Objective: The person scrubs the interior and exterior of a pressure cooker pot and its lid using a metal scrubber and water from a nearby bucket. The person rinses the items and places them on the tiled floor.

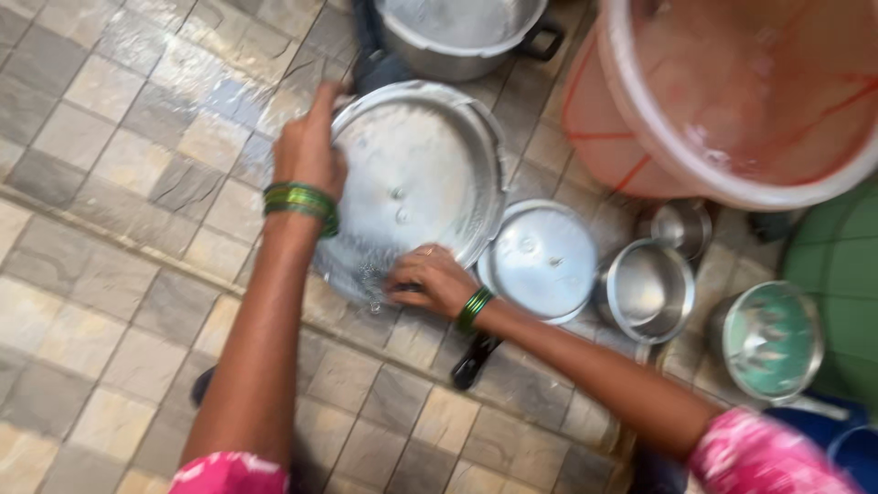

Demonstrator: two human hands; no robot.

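My left hand, with green bangles on the wrist, grips the far left rim of a large round steel lid that stands tilted on the tiled floor. My right hand, also with green bangles, presses on the lid's lower face near its edge; whatever is under the fingers is hidden. The lid's surface looks wet. A black handle sticks out from below the lid, just under my right wrist.
A smaller steel lid lies right of the big one, then two small steel pots and a steel vessel. A large pot stands at the top. A pink bucket fills the upper right. Wet tiled floor spreads left.
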